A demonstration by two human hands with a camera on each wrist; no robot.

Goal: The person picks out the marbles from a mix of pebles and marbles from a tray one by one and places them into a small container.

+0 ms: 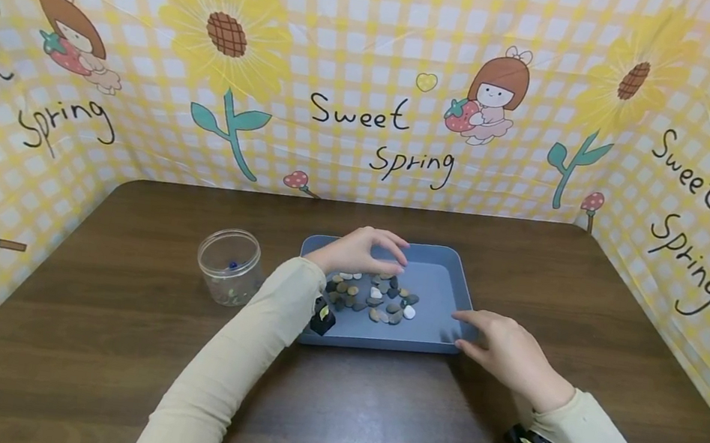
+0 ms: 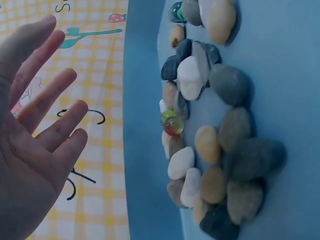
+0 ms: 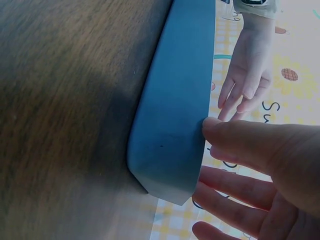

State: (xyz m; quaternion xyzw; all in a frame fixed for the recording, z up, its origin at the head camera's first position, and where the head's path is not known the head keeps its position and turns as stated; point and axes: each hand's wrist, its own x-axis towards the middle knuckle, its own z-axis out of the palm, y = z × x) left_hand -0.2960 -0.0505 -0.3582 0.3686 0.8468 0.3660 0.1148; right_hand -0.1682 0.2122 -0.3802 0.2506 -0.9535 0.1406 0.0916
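Above the blue-grey tray (image 1: 443, 294) my left hand (image 1: 364, 251) hovers, thumb apart from its loosely extended fingers, nothing held. Below it many grey, tan and white stones (image 1: 350, 302) lie in the tray's left and middle part. Among them, the left wrist view shows a yellow-red glass marble (image 2: 172, 125) and a green one (image 2: 176, 11). My right hand (image 1: 507, 349) is at the near right corner of the tray. In the right wrist view its thumb touches the tray's rim, with fairly straight fingers around the corner.
Left of the tray stands a clear round jar (image 1: 231, 253) without a lid, a blue marble (image 1: 233, 265) and some greenish pieces visible in it. Everything stands on a dark wooden table (image 1: 107, 338). A yellow checked cloth (image 1: 368, 34) encloses the back and sides.
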